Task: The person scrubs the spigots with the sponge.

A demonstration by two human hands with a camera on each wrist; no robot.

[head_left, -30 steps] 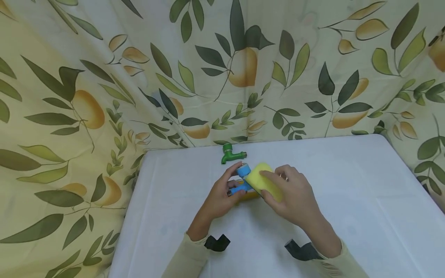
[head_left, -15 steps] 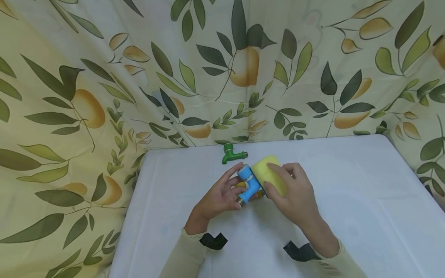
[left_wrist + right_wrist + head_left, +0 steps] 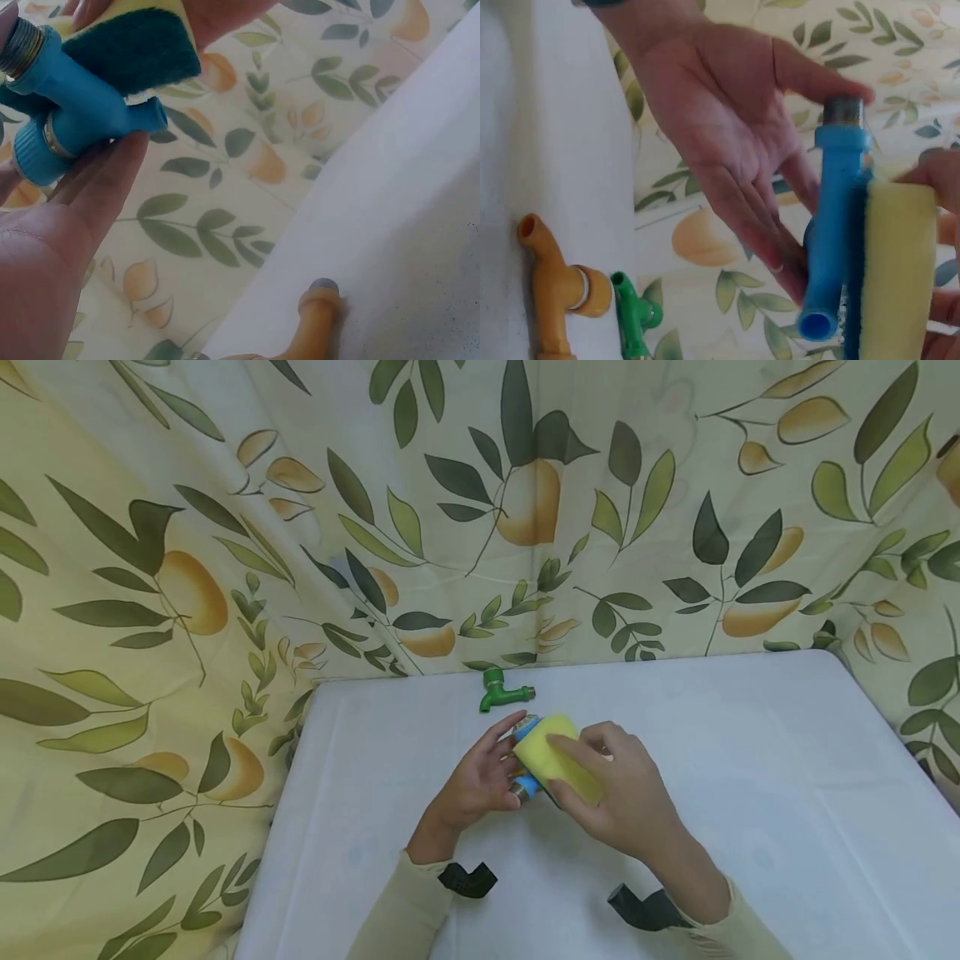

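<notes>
A blue tap [image 3: 834, 214], raised above the white table [image 3: 750, 743], sits between the thumb and extended fingers of the left hand [image 3: 476, 783] — a grip apparently chosen to bare its side. The right hand [image 3: 633, 793], fingers bent, holds a sponge [image 3: 551, 762] by its yellow part, presumably so the rough green face meets the tap. Orange [image 3: 553, 289] and green taps [image 3: 497, 697] lie on the table, likely parked clear of both hands.
</notes>
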